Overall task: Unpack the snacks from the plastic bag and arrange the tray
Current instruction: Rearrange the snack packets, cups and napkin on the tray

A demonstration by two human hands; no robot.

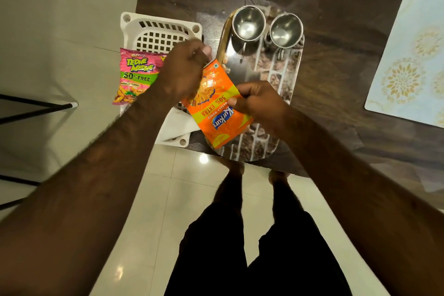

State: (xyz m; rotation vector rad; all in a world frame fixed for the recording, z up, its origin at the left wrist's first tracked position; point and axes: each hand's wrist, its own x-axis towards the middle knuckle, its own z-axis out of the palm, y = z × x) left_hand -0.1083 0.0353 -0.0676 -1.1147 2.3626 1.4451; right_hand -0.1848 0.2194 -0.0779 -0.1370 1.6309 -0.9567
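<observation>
Holding orange packet (218, 108) over tray's (283, 74) left edge, top corner pinched in left hand (185, 67), side pinched in right hand (259, 101), with pink packet (137, 77) already out on basket (156, 38) and neither laid on tray yet

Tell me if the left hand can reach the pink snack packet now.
Likely yes, once freed: the left hand pinches the orange packet, but the pink packet lies uncovered right beside it.

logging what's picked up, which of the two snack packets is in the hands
The orange Kurkure packet: the left hand pinches its far corner, the right hand its side. The pink Tedhe Medhe packet lies on the white basket, held by neither.
</observation>
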